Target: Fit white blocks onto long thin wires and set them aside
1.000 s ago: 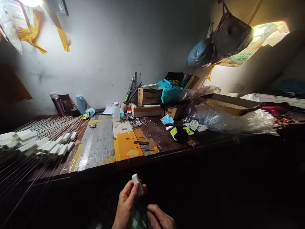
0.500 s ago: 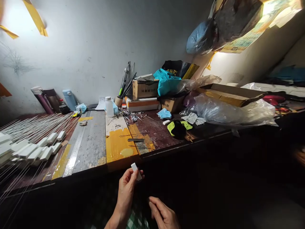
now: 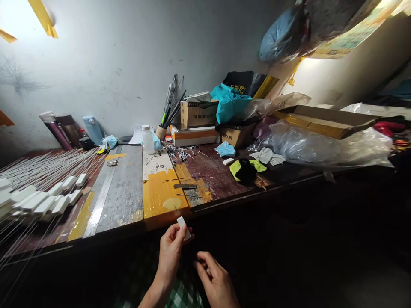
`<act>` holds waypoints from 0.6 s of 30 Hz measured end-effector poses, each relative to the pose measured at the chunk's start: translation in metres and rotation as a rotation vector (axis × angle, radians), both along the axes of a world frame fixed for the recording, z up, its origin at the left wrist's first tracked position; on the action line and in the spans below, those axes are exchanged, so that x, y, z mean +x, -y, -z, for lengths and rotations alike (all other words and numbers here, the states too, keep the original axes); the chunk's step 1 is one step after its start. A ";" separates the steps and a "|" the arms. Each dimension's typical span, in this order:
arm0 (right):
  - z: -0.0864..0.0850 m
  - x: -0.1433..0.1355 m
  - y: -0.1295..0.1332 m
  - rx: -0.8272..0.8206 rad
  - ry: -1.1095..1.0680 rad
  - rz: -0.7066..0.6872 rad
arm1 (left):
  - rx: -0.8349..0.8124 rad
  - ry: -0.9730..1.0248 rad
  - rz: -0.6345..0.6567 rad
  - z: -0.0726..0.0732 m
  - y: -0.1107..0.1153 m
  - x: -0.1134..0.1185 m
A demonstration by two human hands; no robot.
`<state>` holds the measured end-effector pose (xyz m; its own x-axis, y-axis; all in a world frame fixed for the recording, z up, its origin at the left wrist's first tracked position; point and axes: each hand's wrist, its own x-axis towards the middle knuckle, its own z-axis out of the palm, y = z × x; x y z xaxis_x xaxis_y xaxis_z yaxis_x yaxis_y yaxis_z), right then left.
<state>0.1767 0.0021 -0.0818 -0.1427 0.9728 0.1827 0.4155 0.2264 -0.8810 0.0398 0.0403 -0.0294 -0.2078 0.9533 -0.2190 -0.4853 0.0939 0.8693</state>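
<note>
In front of the table edge, my left hand [image 3: 169,252] pinches a small white rectangular block [image 3: 182,223] between thumb and fingers, with the block tilted and its upper end sticking out. A thin dark line shows just above that end; I cannot tell whether it belongs to the block. Lower and to the right is my right hand [image 3: 215,276], its thumb and forefinger closed together; whatever they pinch, if anything, is too small to make out. Beyond the block, a pale clear puddle [image 3: 172,204] lies on the orange-taped board [image 3: 157,188]. A flat dark blade [image 3: 185,186] rests beside it.
White blocks [image 3: 40,203] with long thin rods [image 3: 61,164] are piled at left. A steel ruler [image 3: 102,201] lies on the grey board [image 3: 123,196]. A white bottle [image 3: 148,140] stands behind. Cartons [image 3: 199,114] and plastic bags [image 3: 302,143] crowd the back right.
My right hand has moved slightly up and left, closer to my left hand. The white block stays in my left hand. The camera view has shifted a little.
</note>
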 end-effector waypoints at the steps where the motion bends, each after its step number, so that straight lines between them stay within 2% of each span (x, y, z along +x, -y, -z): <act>1: -0.002 -0.001 0.000 0.005 -0.005 -0.008 | -0.005 -0.008 -0.005 0.000 0.001 -0.001; 6: -0.016 -0.004 0.003 -0.045 -0.016 -0.095 | -0.003 -0.042 -0.010 0.001 0.006 -0.008; 10: -0.017 -0.003 0.006 -0.107 -0.001 -0.170 | -0.011 -0.056 -0.001 0.003 0.010 -0.012; 14: -0.018 -0.005 0.007 -0.129 -0.008 -0.141 | -0.043 -0.056 0.004 -0.001 0.013 -0.013; 18: -0.029 -0.005 0.010 -0.108 -0.018 -0.176 | -0.067 -0.041 0.008 -0.005 0.016 -0.014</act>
